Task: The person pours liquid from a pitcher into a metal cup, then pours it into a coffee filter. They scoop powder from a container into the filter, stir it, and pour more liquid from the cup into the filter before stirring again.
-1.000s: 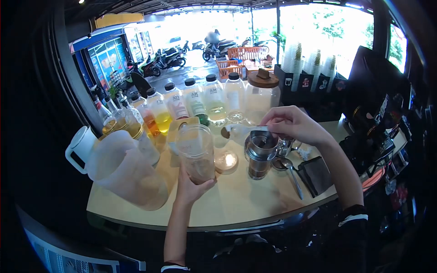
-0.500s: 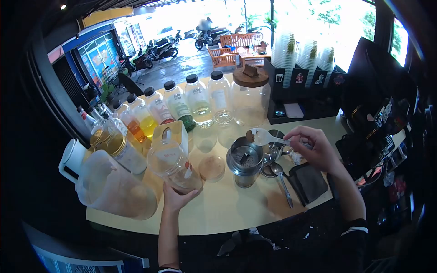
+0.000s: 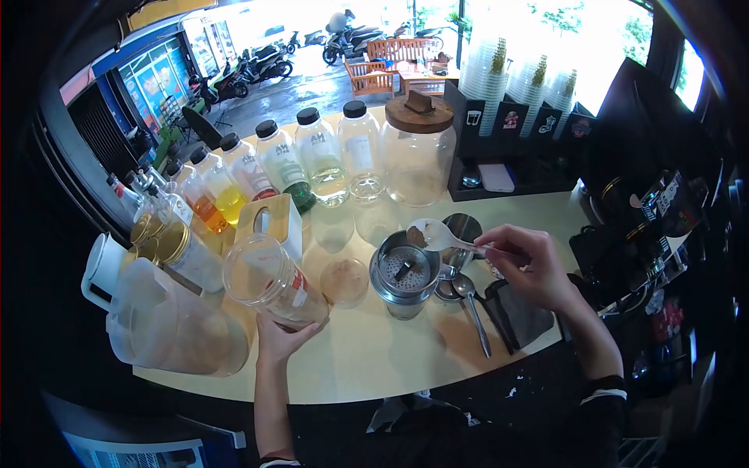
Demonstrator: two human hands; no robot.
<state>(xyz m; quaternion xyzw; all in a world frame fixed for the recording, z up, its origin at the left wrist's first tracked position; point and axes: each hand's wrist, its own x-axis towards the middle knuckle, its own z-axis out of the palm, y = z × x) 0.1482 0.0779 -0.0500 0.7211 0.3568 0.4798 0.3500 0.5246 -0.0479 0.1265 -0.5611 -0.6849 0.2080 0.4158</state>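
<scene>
My left hand (image 3: 287,339) wraps round the lower part of a clear plastic jar (image 3: 290,290), which tilts on the counter with its mouth open. My right hand (image 3: 532,267) pinches the handle of a white plastic spoon (image 3: 446,237). Brown powder (image 3: 417,236) lies in the spoon's bowl, just above the far rim of a metal drip filter (image 3: 379,273). Inside the filter a perforated disc with a dark tab shows. The filter sits on a metal cup (image 3: 406,310). A round lid (image 3: 344,282) lies between jar and filter.
A metal spoon (image 3: 473,316) and a black cloth-like item (image 3: 527,316) lie right of the filter. Behind stand syrup bottles (image 3: 320,160) and a wooden-lidded jar (image 3: 421,164). A plastic pitcher (image 3: 175,327) is at left; a cup rack (image 3: 499,140) stands back right.
The whole view has shifted, so things sit further left. The white spoon's bowl has turned and shows its powder more openly, still over the filter's far rim. Both holds are unchanged.
</scene>
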